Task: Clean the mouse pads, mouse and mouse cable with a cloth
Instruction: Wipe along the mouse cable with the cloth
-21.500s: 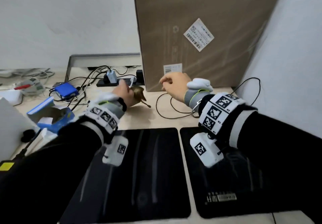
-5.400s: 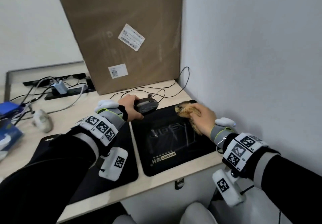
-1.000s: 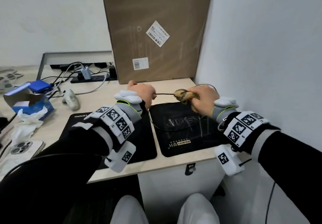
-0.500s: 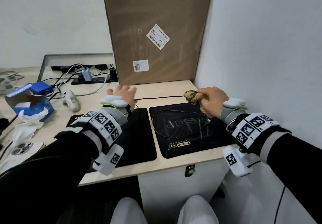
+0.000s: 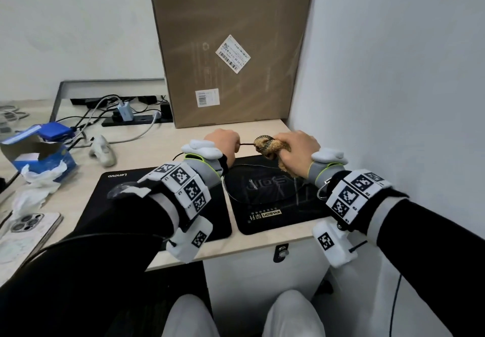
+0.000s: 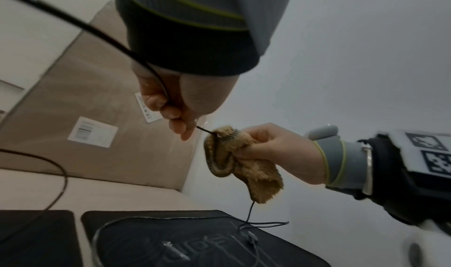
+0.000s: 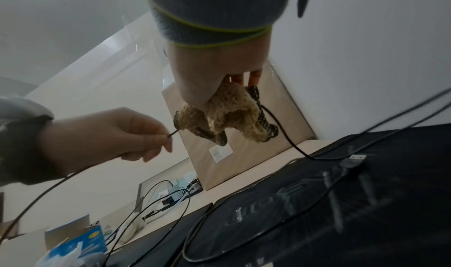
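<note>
Above the back edge of the pads my left hand (image 5: 231, 145) pinches the thin black mouse cable (image 5: 246, 143) between thumb and fingers (image 6: 182, 128). A short way to its right, my right hand (image 5: 284, 150) grips a tan fuzzy cloth (image 5: 267, 144) bunched round the same cable. The cable (image 6: 250, 211) hangs out of the cloth (image 6: 236, 155) down onto the right black mouse pad (image 5: 275, 205), where its USB plug (image 7: 354, 160) lies. The left black mouse pad (image 5: 126, 205) lies partly under my left forearm. I cannot see the mouse.
A tall cardboard box (image 5: 231, 48) leans at the back, with the white wall close on the right. Left of the pads lie a white handheld device (image 5: 102, 150), a blue tissue box (image 5: 39, 153), a phone (image 5: 26, 229) and a power strip (image 5: 136, 118) with cables.
Half a second ago my hands were wide apart with the cable stretched between them. Now the left hand has lifted and come right, and only a short length shows between it and the cloth.
</note>
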`<control>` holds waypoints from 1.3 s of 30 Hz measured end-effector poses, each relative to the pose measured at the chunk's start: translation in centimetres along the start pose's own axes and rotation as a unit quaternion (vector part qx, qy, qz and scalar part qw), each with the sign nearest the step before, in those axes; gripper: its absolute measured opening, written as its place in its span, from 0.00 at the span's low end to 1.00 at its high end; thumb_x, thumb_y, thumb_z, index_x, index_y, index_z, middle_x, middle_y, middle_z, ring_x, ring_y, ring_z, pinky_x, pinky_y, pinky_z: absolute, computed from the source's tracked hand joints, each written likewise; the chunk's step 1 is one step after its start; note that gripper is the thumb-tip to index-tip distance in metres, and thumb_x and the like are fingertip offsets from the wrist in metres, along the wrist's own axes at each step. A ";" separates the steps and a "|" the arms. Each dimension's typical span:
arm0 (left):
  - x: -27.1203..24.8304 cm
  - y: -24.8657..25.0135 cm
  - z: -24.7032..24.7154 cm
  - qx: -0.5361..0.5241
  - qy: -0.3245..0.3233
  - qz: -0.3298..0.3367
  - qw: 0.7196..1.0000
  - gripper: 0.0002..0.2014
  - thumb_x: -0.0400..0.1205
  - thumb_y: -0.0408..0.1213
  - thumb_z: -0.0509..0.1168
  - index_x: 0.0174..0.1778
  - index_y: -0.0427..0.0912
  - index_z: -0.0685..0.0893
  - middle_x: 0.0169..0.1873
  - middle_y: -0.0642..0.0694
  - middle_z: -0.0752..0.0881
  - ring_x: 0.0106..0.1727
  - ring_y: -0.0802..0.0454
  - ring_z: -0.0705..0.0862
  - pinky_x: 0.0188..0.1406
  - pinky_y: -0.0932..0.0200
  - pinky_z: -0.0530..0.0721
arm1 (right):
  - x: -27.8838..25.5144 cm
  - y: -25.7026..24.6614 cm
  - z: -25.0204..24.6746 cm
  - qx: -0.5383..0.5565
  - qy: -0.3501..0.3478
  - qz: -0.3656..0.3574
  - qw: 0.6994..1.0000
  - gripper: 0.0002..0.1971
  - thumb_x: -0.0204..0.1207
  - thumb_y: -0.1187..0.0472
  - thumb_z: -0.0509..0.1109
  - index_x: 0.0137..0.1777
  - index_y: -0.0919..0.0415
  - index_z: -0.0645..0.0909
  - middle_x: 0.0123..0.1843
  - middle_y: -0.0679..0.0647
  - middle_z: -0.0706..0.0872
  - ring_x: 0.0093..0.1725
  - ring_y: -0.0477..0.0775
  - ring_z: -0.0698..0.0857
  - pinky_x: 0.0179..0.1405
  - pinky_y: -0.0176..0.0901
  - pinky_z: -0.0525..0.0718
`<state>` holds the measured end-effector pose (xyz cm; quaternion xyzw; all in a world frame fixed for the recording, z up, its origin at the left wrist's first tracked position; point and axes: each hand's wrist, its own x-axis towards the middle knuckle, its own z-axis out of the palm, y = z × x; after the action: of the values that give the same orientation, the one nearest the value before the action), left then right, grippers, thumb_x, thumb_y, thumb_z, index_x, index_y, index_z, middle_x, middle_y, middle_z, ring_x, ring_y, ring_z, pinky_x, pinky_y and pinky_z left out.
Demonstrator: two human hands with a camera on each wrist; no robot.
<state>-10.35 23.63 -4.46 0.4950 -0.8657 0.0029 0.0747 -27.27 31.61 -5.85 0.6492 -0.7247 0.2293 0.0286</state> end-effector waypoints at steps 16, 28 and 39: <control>-1.0 -8.8 1.5 0.007 -0.049 -0.149 0.988 0.13 0.81 0.27 0.58 0.54 0.39 0.86 0.55 0.39 0.87 0.52 0.39 0.83 0.48 0.55 0.76 | -0.5 4.0 1.0 0.026 0.002 0.053 0.998 0.24 0.62 0.59 0.54 0.56 0.51 0.83 0.51 0.56 0.88 0.54 0.62 0.82 0.48 0.44 0.79; -0.6 2.2 2.0 -0.049 0.049 0.022 0.997 0.12 0.84 0.31 0.53 0.59 0.40 0.78 0.60 0.39 0.84 0.62 0.39 0.82 0.47 0.53 0.72 | 1.0 -1.5 1.4 0.076 0.025 -0.038 0.996 0.26 0.62 0.61 0.54 0.59 0.54 0.82 0.53 0.59 0.85 0.54 0.62 0.82 0.49 0.47 0.79; -1.1 -5.1 1.1 -0.089 0.057 -0.069 0.992 0.13 0.77 0.24 0.54 0.48 0.38 0.83 0.50 0.34 0.86 0.52 0.36 0.83 0.42 0.53 0.74 | -0.1 1.5 0.6 -0.004 0.015 -0.017 1.000 0.23 0.66 0.63 0.56 0.61 0.56 0.81 0.55 0.57 0.87 0.56 0.62 0.80 0.49 0.45 0.75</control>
<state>-5.55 21.88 -6.00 0.5439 -0.8206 -0.0507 0.1679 -28.51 31.59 -6.84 0.6581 -0.7138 0.2353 0.0456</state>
